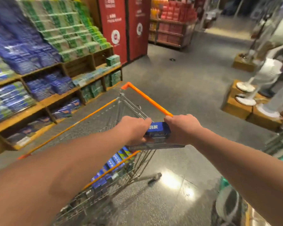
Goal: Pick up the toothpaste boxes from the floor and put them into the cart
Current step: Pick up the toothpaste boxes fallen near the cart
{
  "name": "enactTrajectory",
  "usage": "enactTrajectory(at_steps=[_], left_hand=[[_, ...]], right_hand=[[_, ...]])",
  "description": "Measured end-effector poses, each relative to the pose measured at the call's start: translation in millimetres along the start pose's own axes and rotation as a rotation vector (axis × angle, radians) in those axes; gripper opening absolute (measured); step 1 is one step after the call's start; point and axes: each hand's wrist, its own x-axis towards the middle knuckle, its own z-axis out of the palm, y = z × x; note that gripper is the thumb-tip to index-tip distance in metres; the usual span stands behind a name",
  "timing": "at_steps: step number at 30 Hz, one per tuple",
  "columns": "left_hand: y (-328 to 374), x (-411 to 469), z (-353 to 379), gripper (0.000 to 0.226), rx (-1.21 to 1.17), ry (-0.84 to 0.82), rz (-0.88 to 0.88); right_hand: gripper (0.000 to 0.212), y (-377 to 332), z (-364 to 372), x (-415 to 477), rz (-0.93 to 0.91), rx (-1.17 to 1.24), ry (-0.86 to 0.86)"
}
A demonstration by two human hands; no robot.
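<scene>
Blue toothpaste box stack (158, 133) clamped endwise between left hand (134, 129) and right hand (180, 128), long axis left-right, above wire cart (147, 98) basket; lower straight down.

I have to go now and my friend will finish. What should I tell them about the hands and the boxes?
Left hand and right hand: both grip the ends of one stack of blue toothpaste boxes, held over the cart.
Done: a row of blue boxes already lies inside the cart.
Left: lower the held stack into the cart. No boxes show on the floor in this view, so look around for any others.
</scene>
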Motion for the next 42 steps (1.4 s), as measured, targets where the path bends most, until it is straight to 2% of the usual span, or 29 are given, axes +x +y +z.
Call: enactTrajectory(at_steps=[5, 9, 13, 15, 21, 26, 31, 37, 42], left_hand=[[-103.3, -34.2, 8.6, 0.065, 0.076, 0.011, -0.011], [-182.5, -50.0, 42.8, 0.065, 0.084, -0.067, 0.011], [-237.5, -55.9, 88.0, 0.061, 0.112, -0.085, 0.061], [-255.5, -55.4, 112.0, 0.060, 0.100, -0.091, 0.076], [-277.9, -36.8, 177.3, 0.055, 0.055, -0.201, 0.096], [-286.3, -16.1, 245.2, 0.063, 0.075, -0.347, 0.129], [-296.1, -9.0, 312.7, 0.059, 0.087, -0.453, 0.160], [-309.6, -20.1, 355.8, 0.057, 0.077, -0.582, 0.218], [-319.7, -28.9, 360.4, 0.053, 0.027, -0.600, 0.225]], right_hand=[[0.045, -80.1, -19.7, 65.5, -0.008, 0.018, 0.042], [0.051, -150.9, -7.2, 114.7, 0.017, 0.067, -0.010], [0.041, -209.1, 22.6, 149.3, 0.079, 0.179, -0.087], [0.043, -230.7, 37.9, 162.0, 0.105, 0.227, -0.120], [0.043, -266.7, 98.1, 197.6, 0.178, 0.314, -0.236], [0.049, -291.0, 171.8, 219.8, 0.221, 0.416, -0.327], [0.043, -317.6, 230.2, 239.6, 0.276, 0.529, -0.436], [0.049, -351.6, 255.5, 250.1, 0.289, 0.604, -0.587], [0.051, -367.4, 256.5, 249.9, 0.258, 0.592, -0.607]])
